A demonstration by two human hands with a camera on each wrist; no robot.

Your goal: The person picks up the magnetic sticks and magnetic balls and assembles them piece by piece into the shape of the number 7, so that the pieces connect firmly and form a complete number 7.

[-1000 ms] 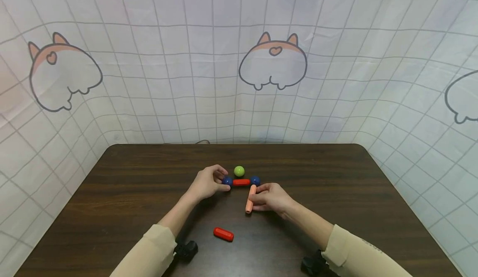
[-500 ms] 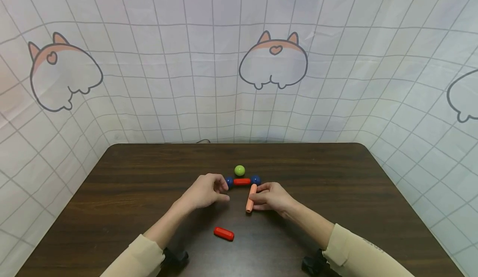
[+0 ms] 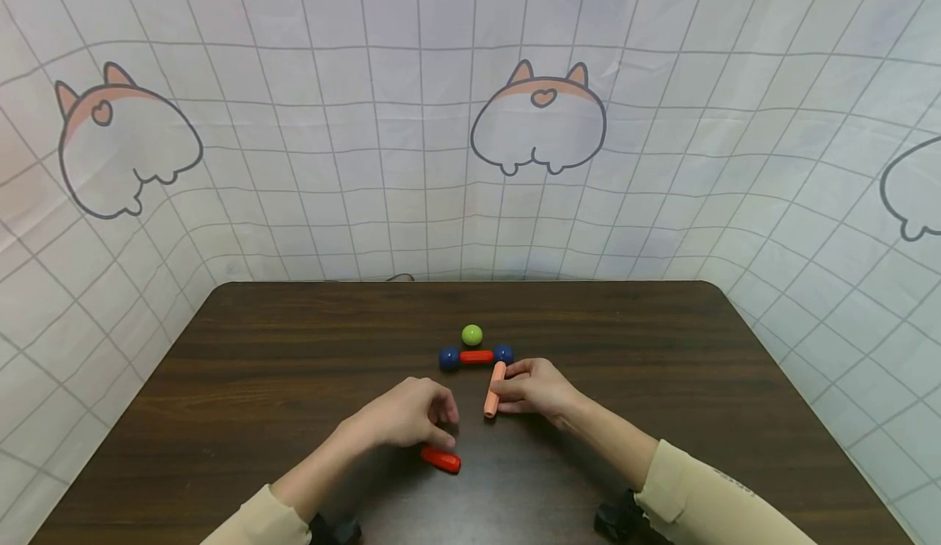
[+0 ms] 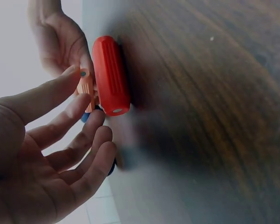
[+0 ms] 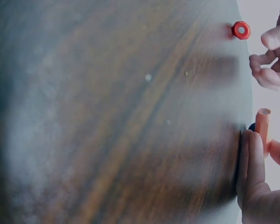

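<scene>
My right hand [image 3: 540, 390] pinches a pale orange ribbed rod [image 3: 495, 390] between thumb and fingers; its far end is right at a dark blue ball [image 3: 503, 354]. That ball, a red rod [image 3: 476, 357] and another blue ball [image 3: 449, 358] form a straight row. A second red rod [image 4: 111, 77], ribbed and with a grey disc in its end, lies on the table nearer the body. My left hand [image 3: 412, 414] hovers over it, holding nothing, fingers loosely bent. In the left wrist view its thumb and fingers are beside the rod, apart from each other.
A lime green ball [image 3: 472, 335] lies just behind the row. Everything is on a dark wood-grain table [image 3: 625, 324], with a white gridded cloth [image 3: 353, 161] hanging behind and at both sides. Dark wrist devices [image 3: 616, 520] show under the sleeves.
My left hand has moved away from the left blue ball, back toward the body and over the loose red rod. My right hand stays in place with the orange rod.
</scene>
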